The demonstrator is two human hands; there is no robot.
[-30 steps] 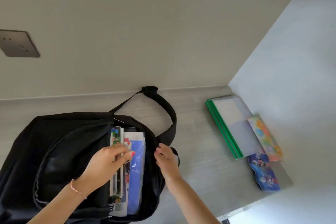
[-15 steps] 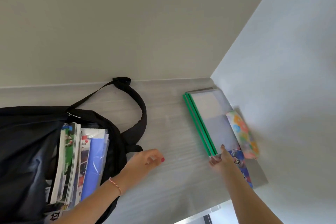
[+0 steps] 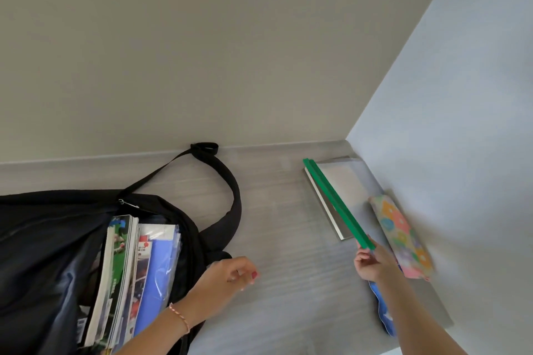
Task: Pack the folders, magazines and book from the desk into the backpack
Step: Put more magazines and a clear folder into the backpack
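Head view, and I've got the green-spined folders (image 3: 337, 204) at the table's (image 3: 288, 239) far right corner, their near end tipped up off the surface. My right hand (image 3: 372, 264) pinches that near corner. Under them lies another flat grey folder or book (image 3: 326, 204); I can't tell which. My left hand (image 3: 233, 274) hovers loosely curled over the table, holding nothing, just beside the backpack (image 3: 43, 239). That bag sits open at the left edge, with magazines (image 3: 115, 262) and a blue folder (image 3: 158, 268) standing inside. By my reckoning we're well past halfway: the corner stack is what's left. A flowery pouch (image 3: 403, 236) and a blue pouch (image 3: 385, 314) lie along the right edge.
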